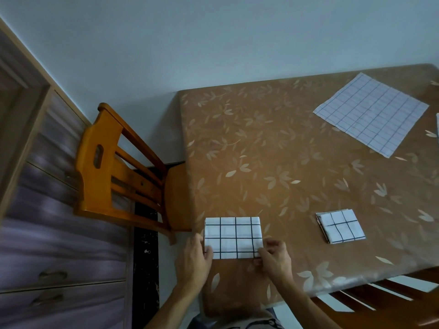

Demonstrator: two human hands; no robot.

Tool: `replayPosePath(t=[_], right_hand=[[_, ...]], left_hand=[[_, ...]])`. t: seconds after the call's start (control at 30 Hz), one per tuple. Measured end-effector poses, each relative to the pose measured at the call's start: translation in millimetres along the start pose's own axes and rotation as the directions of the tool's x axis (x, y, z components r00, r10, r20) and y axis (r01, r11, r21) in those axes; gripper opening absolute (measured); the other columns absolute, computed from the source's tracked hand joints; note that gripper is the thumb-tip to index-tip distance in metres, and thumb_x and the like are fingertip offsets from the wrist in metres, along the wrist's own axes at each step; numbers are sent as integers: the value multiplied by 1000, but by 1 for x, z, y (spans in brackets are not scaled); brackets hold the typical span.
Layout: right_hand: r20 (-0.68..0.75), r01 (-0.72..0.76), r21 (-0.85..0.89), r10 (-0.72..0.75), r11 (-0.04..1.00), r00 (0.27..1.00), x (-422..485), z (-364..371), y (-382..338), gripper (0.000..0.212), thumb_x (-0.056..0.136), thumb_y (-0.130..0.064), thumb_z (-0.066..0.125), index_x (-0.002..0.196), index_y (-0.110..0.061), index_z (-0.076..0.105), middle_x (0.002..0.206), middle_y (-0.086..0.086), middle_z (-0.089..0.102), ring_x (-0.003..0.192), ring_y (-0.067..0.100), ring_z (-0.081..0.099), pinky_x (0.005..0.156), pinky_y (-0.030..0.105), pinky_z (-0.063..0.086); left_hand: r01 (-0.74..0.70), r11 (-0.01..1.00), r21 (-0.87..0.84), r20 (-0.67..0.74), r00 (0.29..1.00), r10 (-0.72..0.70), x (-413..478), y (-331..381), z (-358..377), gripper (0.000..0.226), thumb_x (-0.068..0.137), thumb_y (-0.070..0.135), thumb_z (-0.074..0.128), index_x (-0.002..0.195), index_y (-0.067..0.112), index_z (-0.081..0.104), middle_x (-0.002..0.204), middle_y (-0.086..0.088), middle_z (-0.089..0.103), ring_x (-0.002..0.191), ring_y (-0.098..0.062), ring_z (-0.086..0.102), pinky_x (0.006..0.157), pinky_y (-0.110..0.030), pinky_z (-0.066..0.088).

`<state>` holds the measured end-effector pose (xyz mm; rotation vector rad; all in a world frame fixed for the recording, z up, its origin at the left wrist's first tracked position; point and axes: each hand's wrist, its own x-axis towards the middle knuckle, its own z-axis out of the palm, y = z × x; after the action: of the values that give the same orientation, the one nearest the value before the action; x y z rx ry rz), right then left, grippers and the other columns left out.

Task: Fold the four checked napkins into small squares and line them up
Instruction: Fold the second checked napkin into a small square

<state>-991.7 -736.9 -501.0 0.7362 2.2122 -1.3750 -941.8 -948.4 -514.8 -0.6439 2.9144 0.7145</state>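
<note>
Left grip [193,264], right grip [275,260], both pinching near corners of folded napkin [234,237], white, dark checks

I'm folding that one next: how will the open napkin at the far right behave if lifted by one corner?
The open napkin lies thin and flat, so it will probably droop limply. It looks light; pushed, it may bunch on the glossy tablecloth rather than slide.

no readable text, labels or numbers

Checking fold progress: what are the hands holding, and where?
The folded napkin: left hand pinches its near-left corner, right hand its near-right corner.
</note>
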Motion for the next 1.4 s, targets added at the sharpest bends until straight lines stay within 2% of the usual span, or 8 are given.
replayPosePath(t=[0.17, 0.3, 0.5, 0.6, 0.7, 0.87, 1.2, 1.4], right_hand=[[-5, 16, 9, -16, 1000, 1000, 2, 2, 6, 29, 89, -18, 63, 116, -18, 50, 96, 1, 70, 68, 15, 74, 67, 36, 63], [3, 9, 38, -9, 999, 1000, 1, 2, 7, 30, 92, -21, 63, 118, -20, 47, 97, 0, 68, 72, 16, 74, 63, 32, 62], [-109, 220, -216, -247, 951, 963, -14, 4, 11, 36, 94, -21, 58, 127, -21, 44, 116, -2, 57, 97, 11, 62, 75, 28, 56], [-30, 472, -529, -571, 705, 820, -14, 14, 13, 42, 95, -29, 42, 135, -15, 47, 138, 7, 51, 124, 23, 51, 99, 40, 48], [190, 630, -622, -692, 464, 697, -3, 33, 4, 56, 96, -37, 32, 142, -8, 47, 153, 12, 42, 141, 25, 37, 109, 43, 35], [370, 671, -629, -609, 392, 702, 17, 54, 10, 60, 101, -36, 26, 156, -12, 21, 162, 5, 12, 151, 21, 11, 121, 45, 25], [351, 524, -814, -505, 251, 788, 33, 13, 18, 67, 103, -51, 7, 156, -13, 22, 164, 7, 19, 151, 23, 16, 118, 44, 11], [362, 591, -750, -563, 298, 743, 40, 7, -15, 59, 97, -39, 45, 150, -15, 34, 154, 6, 37, 143, 27, 32, 118, 40, 24]], left_hand=[[-455, 863, 221, 24, 887, 461, 16, 29, 25, 57, 74, 18, 80, 128, 17, 60, 138, -15, 55, 125, -32, 55, 100, -46, 51], [-524, 824, 216, 230, 848, 478, 14, 34, 44, 75, 85, 8, 59, 152, 24, 29, 164, -15, 15, 150, -36, 17, 118, -54, 22], [-531, 813, 239, 256, 842, 475, 15, 20, 49, 57, 103, 33, 28, 157, 30, 11, 167, -6, -1, 153, -26, -4, 122, -53, 14], [-523, 818, 240, 250, 847, 469, 14, 20, 51, 56, 104, 36, 22, 158, 28, 7, 167, -4, -1, 153, -22, -4, 123, -51, 11], [-513, 817, 264, 246, 855, 457, 15, 18, 53, 58, 105, 37, 17, 158, 17, 7, 167, -3, 2, 153, -19, -2, 123, -49, 15], [-521, 799, 299, 289, 848, 445, 16, 19, 52, 64, 99, 37, 25, 157, 11, 17, 166, -6, 6, 153, -22, 5, 120, -48, 14], [-393, 871, 297, 263, 910, 321, 20, -4, 30, 80, 93, 74, 20, 157, 30, -2, 166, -1, -7, 153, -23, -7, 120, -56, 2], [-414, 856, 310, 271, 902, 338, 20, -4, 31, 82, 93, 74, 22, 158, 29, -1, 166, -3, -6, 153, -25, -4, 119, -56, 0]])
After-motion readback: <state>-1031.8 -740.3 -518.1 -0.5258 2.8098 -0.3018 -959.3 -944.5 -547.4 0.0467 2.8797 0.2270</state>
